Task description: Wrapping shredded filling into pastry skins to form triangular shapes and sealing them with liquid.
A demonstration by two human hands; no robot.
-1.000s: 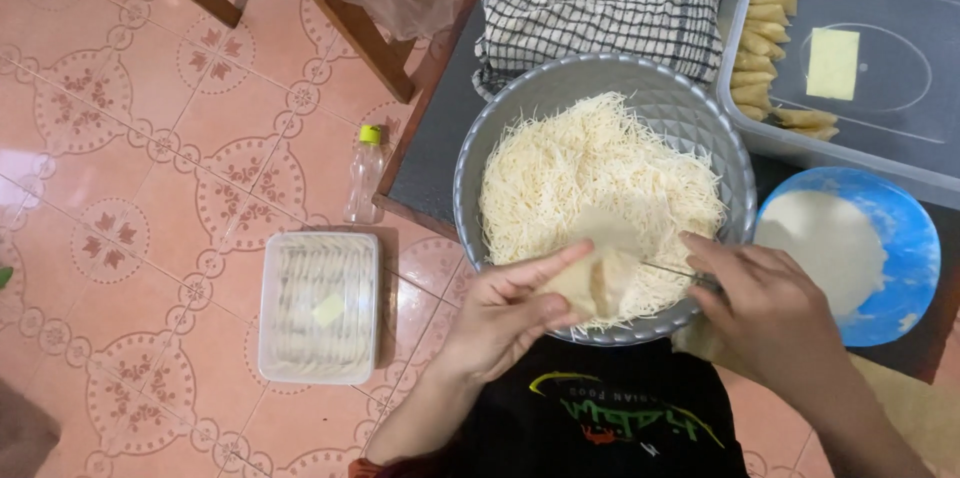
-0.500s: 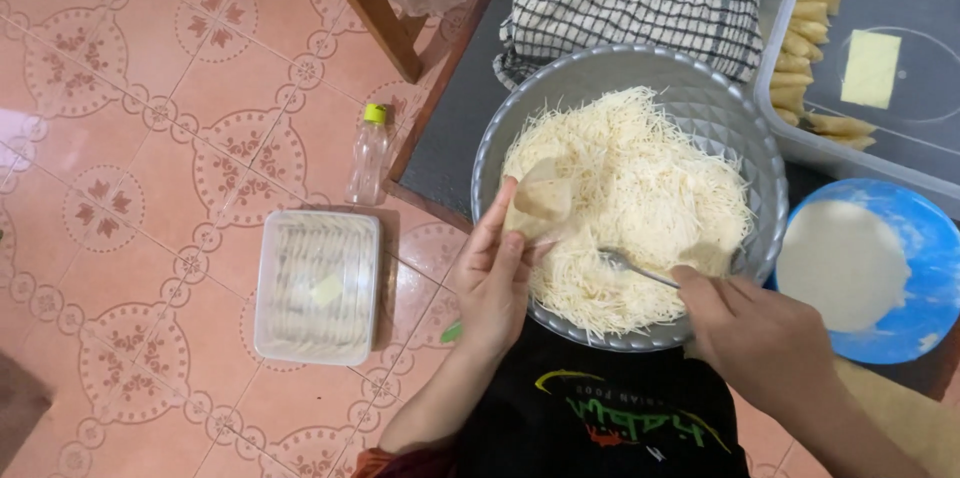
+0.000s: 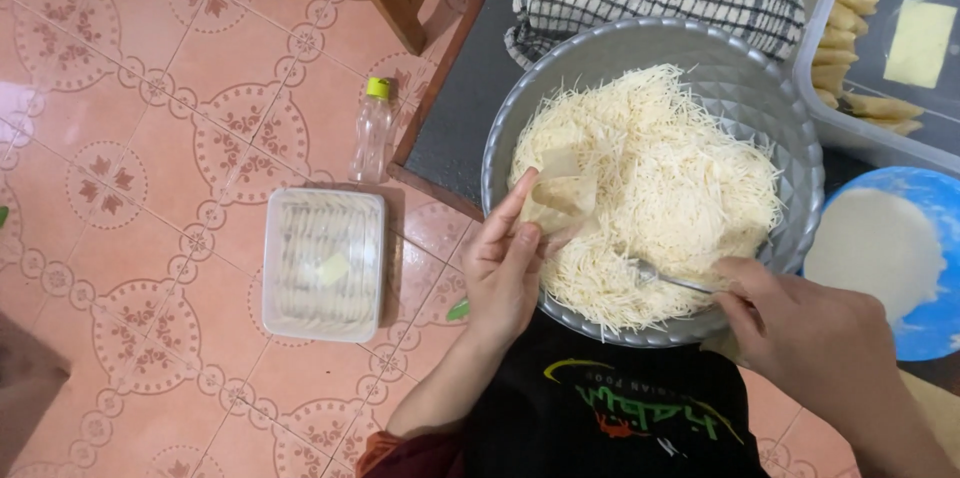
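Grey bowl (image 3: pixel 760 68) w/ pale shreds (image 3: pixel 680 188). L hand (image 3: pixel 505 268) grasps a thin wrapper (image 3: pixel 562 193) over the shreds; R hand (image 3: pixel 810 338) clenched on a fork (image 3: pixel 660 278) in them. Blue plate (image 3: pixel 935 208) w/ batter; clear tub (image 3: pixel 322 263) on floor, bottle (image 3: pixel 372 130) near it.

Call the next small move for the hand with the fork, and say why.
Probably scoop shreds with the metal fork and carry them left to the pale thin wrapper sheet. The right hand has the tines down in the pale shredded filling in the grey metal bowl, and the left hand holds the sheet open with nothing on it.
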